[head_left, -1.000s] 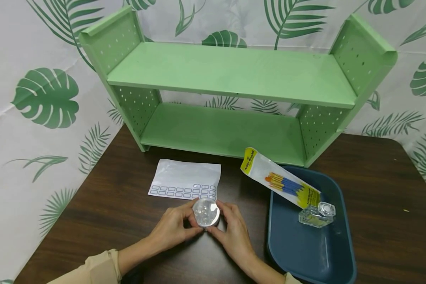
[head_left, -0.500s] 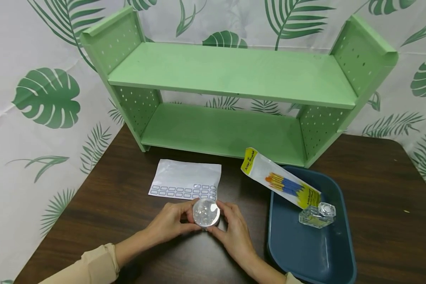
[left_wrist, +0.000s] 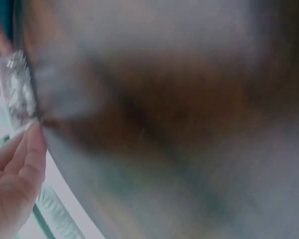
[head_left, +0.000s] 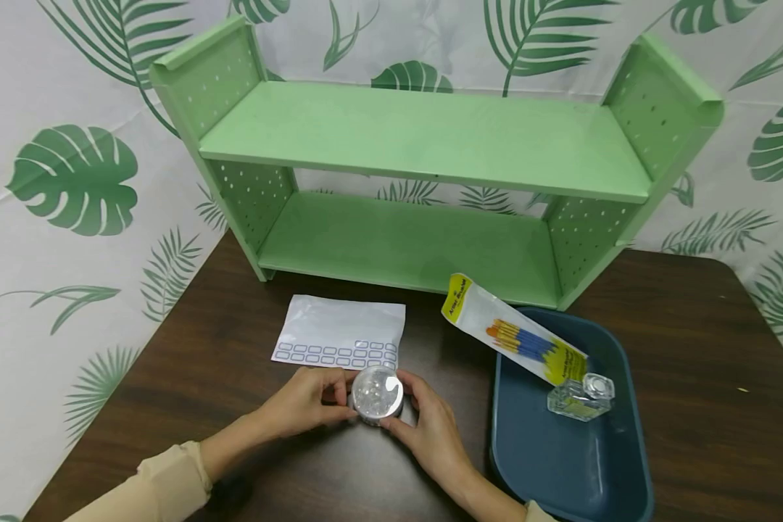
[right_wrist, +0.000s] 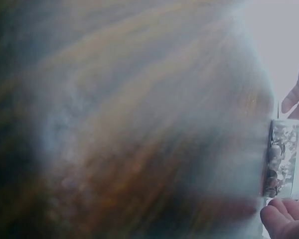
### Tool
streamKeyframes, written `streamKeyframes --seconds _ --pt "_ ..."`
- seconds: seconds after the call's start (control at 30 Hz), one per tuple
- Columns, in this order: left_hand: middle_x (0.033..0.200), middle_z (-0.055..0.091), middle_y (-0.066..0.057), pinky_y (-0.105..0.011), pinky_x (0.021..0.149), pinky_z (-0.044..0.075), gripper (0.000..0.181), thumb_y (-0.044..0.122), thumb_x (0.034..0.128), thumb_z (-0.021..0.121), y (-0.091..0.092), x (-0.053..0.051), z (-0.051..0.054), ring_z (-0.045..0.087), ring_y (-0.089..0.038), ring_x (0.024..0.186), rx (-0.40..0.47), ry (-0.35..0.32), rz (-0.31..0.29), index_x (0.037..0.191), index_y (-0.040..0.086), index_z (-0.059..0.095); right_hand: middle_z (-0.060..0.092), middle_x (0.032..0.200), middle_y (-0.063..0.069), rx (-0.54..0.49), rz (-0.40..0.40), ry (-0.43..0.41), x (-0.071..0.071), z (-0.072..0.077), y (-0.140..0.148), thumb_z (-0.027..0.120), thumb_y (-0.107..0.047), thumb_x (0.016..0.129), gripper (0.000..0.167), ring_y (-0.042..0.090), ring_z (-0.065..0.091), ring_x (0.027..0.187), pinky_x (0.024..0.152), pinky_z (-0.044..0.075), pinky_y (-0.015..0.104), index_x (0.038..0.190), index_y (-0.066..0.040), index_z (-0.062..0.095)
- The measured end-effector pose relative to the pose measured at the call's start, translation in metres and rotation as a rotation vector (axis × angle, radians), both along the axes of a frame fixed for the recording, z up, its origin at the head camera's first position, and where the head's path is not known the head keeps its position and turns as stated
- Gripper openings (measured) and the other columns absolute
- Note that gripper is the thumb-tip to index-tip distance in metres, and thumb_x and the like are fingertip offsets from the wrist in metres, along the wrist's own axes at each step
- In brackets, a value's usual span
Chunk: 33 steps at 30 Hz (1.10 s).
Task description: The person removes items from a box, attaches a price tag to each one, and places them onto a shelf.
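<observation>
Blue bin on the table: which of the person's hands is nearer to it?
Right. The right hand is to the left of the blue bin, apart from it; the left hand is farther left, on the other side of the round clear case.

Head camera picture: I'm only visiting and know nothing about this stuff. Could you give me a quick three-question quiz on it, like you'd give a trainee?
1. True or false: the glass bottle is inside the blue bin.
2. Pick one. Which of these sticks out past the bin's rim?
A) the glass bottle
B) the brush packet
C) the white sheet
3. In a few words: what does the person's right hand hold?

Key:
1. True.
2. B.
3. A round clear case.
</observation>
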State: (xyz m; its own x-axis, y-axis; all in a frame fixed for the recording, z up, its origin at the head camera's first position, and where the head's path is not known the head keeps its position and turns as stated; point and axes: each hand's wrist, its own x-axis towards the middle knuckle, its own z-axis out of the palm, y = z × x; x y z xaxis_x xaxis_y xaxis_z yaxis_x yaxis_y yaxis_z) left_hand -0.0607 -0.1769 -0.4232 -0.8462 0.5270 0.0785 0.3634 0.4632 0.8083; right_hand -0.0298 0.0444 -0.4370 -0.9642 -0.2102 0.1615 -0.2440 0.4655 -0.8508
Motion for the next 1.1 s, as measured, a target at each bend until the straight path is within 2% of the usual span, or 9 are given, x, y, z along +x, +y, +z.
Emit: streamKeyframes --seconds 0.1,0.2,0.33,0.47,0.6,0.7,0.83,0.97,1.1 --pt "0.116 0.064 -0.02 -0.02 0.075 0.053 0.024 0.004 0.0754 0.077 -0.008 -0.007 0.007 0.063 -0.027 0.106 0.048 -0.055 0.002 0.07 0.01 0.054 0.06 0.122 0.015 -0.008 0.008 -0.023 0.0 0.002 0.0 0.081 -0.008 0.071 0.061 0.026 0.058 0.113 0.092 0.048 0.037 0.124 0.002 0.053" --pt "0.111 0.066 -0.022 -0.021 0.077 0.053 0.017 0.003 0.0783 0.074 -0.017 -0.019 0.018 0.066 -0.026 0.099 0.106 -0.057 0.107 0.075 0.006 0.057 0.06 0.122 0.016 -0.001 0.01 -0.028 0.0 0.002 0.0 0.081 -0.008 0.071 0.062 0.028 0.057 0.113 0.092 0.048 0.038 0.124 0.002 0.052" --pt "0.106 0.068 -0.016 -0.018 0.072 0.053 0.016 0.008 0.0825 0.071 -0.038 -0.041 0.039 0.066 -0.007 0.085 0.217 0.046 0.426 0.092 0.0 0.061 0.06 0.122 0.017 0.002 0.009 -0.028 -0.001 0.003 0.0 0.081 -0.008 0.071 0.062 0.029 0.057 0.113 0.092 0.047 0.039 0.124 0.002 0.052" --pt "0.103 0.066 0.001 -0.012 0.075 0.048 0.03 0.005 0.0843 0.069 -0.06 -0.069 0.06 0.059 -0.001 0.086 0.454 0.182 0.764 0.11 -0.004 0.056 0.059 0.123 0.017 0.01 0.014 -0.027 -0.001 0.003 0.001 0.081 -0.008 0.071 0.063 0.029 0.057 0.113 0.092 0.048 0.038 0.125 0.002 0.051" --pt "0.112 0.054 0.007 -0.017 0.084 0.045 0.041 0.007 0.0851 0.067 -0.078 -0.096 0.074 0.051 -0.007 0.1 0.578 0.279 0.971 0.122 0.001 0.05 0.058 0.124 0.016 0.032 0.023 -0.013 -0.001 0.003 0.0 0.082 -0.008 0.07 0.067 0.028 0.057 0.11 0.09 0.049 0.036 0.128 0.002 0.05" --pt "0.131 0.046 0.0 -0.023 0.099 0.04 0.055 0.011 0.0866 0.066 -0.088 -0.111 0.082 0.045 -0.014 0.118 0.589 0.239 1.01 0.135 0.006 0.041 0.057 0.124 0.015 0.044 0.031 -0.01 -0.002 0.003 0.0 0.082 -0.008 0.069 0.069 0.027 0.057 0.109 0.089 0.05 0.035 0.129 0.002 0.049" --pt "0.146 0.037 -0.011 -0.03 0.108 0.033 0.065 0.009 0.0883 0.063 -0.094 -0.126 0.088 0.037 -0.02 0.134 0.609 0.154 0.914 0.145 0.008 0.031 0.057 0.122 0.014 0.06 0.038 -0.006 -0.002 0.003 0.0 0.082 -0.008 0.069 0.07 0.026 0.057 0.109 0.089 0.05 0.034 0.13 0.001 0.049" --pt "0.139 0.048 -0.016 -0.024 0.101 0.041 0.052 0.01 0.0902 0.061 -0.093 -0.134 0.087 0.049 -0.016 0.124 0.557 0.165 0.845 0.139 0.005 0.042 0.057 0.122 0.013 0.086 0.039 0.011 -0.003 0.001 -0.001 0.082 -0.01 0.069 0.071 0.025 0.056 0.11 0.089 0.049 0.036 0.131 -0.001 0.048" --pt "0.13 0.056 -0.018 -0.018 0.09 0.046 0.038 0.01 0.0928 0.057 -0.091 -0.138 0.086 0.058 -0.011 0.11 0.517 0.17 0.897 0.129 0.001 0.053 0.057 0.125 0.013 0.107 0.043 0.027 -0.003 0.001 -0.002 0.083 -0.01 0.068 0.073 0.026 0.055 0.113 0.092 0.046 0.042 0.132 0.0 0.048"
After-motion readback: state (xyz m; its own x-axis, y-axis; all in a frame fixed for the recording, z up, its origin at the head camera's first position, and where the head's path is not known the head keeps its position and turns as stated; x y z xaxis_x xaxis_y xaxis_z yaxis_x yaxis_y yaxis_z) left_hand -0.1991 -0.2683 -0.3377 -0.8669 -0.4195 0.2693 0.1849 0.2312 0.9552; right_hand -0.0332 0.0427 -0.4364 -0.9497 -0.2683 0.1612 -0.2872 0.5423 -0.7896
